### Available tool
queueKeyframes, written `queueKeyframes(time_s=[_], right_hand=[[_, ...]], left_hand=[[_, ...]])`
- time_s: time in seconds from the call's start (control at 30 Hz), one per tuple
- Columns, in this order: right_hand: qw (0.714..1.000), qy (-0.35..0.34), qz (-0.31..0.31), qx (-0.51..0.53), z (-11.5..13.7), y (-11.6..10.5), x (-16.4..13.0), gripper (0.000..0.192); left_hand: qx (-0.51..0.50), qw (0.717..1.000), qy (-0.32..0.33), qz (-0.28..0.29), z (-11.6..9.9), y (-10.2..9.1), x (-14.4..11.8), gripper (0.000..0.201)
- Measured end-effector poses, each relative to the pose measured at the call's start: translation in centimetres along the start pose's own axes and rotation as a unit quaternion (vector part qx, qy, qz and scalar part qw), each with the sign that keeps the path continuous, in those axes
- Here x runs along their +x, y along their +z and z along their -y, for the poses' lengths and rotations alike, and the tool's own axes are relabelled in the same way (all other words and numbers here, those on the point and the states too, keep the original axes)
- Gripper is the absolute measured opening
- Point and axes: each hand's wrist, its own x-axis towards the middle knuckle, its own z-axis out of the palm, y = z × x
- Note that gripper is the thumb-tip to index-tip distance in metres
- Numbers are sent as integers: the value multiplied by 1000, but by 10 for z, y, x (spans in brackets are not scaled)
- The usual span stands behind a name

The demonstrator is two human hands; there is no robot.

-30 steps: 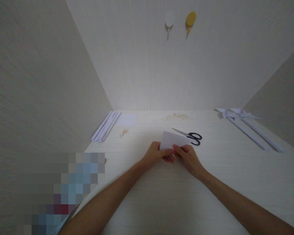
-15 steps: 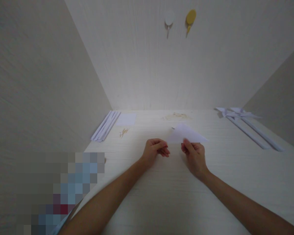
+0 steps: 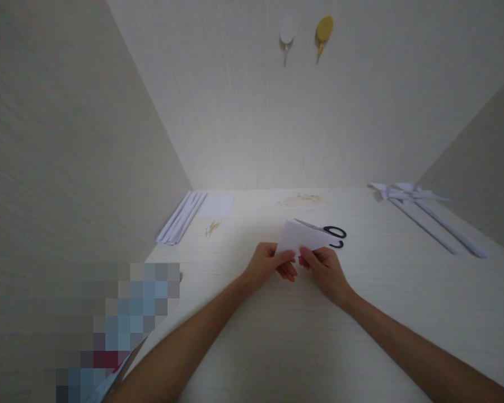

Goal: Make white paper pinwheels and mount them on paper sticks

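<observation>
Through my head feed, I see the left hand (image 3: 265, 263) and right hand (image 3: 324, 272) both pinching a white paper (image 3: 304, 237), which partly hides black-handled scissors (image 3: 336, 230). Leftward I make out rolled paper sticks (image 3: 182, 218) beside a square sheet (image 3: 219, 205), small wooden sticks (image 3: 212, 228) nearer me; far right lie paper pinwheels (image 3: 428, 219).

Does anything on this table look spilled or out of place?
The thin tan bits near the back wall lie loosely scattered, perhaps spilled, unlike the tighter cluster of sticks at left. Nothing else stands out; the held paper simply hides part of the scissors.
</observation>
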Motion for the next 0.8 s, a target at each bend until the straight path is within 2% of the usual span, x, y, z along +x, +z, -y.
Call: queueKeyframes(time_s=[0.07,0.13,0.27,0.37,0.53,0.6,0.7,0.77,0.8], right_hand=[[1000,-6,-18,1,-1,-1,1,38],[998,-4,-64,21,-6,-4,4,37],[983,12,-149,109,-16,-7,11,35],[970,4,-187,157,-17,-7,13,34],[955,-23,-236,179,-13,-9,15,29],[942,-41,-264,203,-13,-14,18,27],[908,-69,-325,255,-12,-23,26,27],[905,-56,-319,277,-11,-26,28,27],[915,-44,-289,279,-11,-25,28,27]], left_hand=[[13,1000,-10,-2,1,-1,0,33],[12,1000,-11,-4,1,-3,1,32],[-4,1000,-8,1,2,-5,4,30],[-12,1000,-6,3,3,-4,5,29],[-17,1000,-8,8,4,-4,5,29],[-17,1000,-9,0,4,-5,4,28],[-24,999,1,-41,3,-8,2,28],[-34,997,9,-69,2,-9,2,28],[-38,996,11,-79,2,-8,2,28]])
